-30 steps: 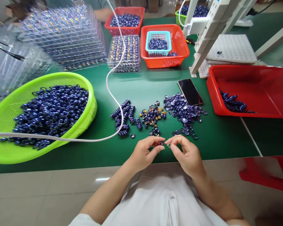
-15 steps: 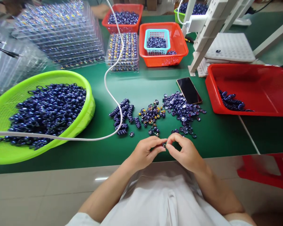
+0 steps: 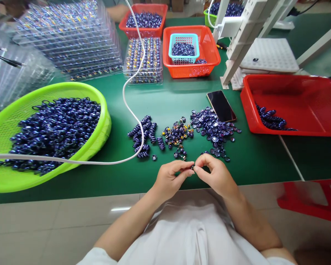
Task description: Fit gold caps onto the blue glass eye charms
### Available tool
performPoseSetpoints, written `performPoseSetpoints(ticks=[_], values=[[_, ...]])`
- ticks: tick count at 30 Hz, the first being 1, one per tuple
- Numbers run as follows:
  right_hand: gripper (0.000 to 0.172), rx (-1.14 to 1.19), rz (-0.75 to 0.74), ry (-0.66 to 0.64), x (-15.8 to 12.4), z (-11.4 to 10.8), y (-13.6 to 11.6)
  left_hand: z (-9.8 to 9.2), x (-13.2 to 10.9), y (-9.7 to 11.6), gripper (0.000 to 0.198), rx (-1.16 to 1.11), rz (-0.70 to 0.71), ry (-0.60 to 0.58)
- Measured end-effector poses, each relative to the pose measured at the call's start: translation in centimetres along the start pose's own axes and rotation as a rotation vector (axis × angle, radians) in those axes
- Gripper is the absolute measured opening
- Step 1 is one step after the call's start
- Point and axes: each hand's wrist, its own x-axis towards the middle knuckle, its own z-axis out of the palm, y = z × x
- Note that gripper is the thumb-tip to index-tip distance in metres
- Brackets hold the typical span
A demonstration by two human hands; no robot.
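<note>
Between the fingertips of both hands is a small dark round part (image 3: 192, 167), mostly covered by the fingers. My left hand (image 3: 170, 177) pinches it from the left, and my right hand (image 3: 215, 174) has thumb and forefinger closed on its right side. Just beyond the hands lies a pile of dark parts with yellow and metal bits (image 3: 179, 134). To its right spreads a heap of flat, shiny dark-blue caps (image 3: 215, 129). On the left are stacked rows of dark-blue ring-like parts (image 3: 146, 134), with a single cap (image 3: 154, 157) near them.
A green basket (image 3: 106, 110) of dark looped parts stands left. A white cable (image 3: 124, 92) crosses the table. A phone (image 3: 221, 106) touches the caps. Right is a red tray (image 3: 306, 99); behind are filled clear trays (image 3: 71, 44), an orange basket (image 3: 171, 70) and a white post (image 3: 241, 40).
Both hands have shifted up very slightly with the small part still between the fingertips. The right fingers have closed nearer to the left ones. Things on the table look unchanged.
</note>
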Motion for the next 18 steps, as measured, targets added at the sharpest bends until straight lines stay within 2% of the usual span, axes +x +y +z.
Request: performPoseSetpoints(ticks=[3,5,7,12,14,18], values=[[0.012,-0.008,0.01,0.022,0.2,0.0,-0.2,0.2,-0.1,0.5,0.021,0.023,0.059,0.017],[0.012,-0.047,0.001,0.046,0.3,0.1,-0.5,0.4,-0.1,0.7,0.022,0.0,0.037,0.024],[0.011,-0.074,-0.021,0.061,0.4,0.2,-0.7,0.5,-0.1,1.0,0.02,-0.074,-0.051,0.046],[0.004,-0.004,-0.078,0.036,0.2,0.2,0.0,0.4,0.4,1.7,0.021,-0.311,-0.397,0.128],[0.007,0.028,-0.113,0.065,-0.2,0.1,0.6,0.2,0.7,2.0,0.021,-0.359,-0.457,0.146],[0.008,0.006,-0.234,0.145,-1.1,0.0,1.4,0.0,1.0,2.2,0.018,-0.384,-0.48,0.162]])
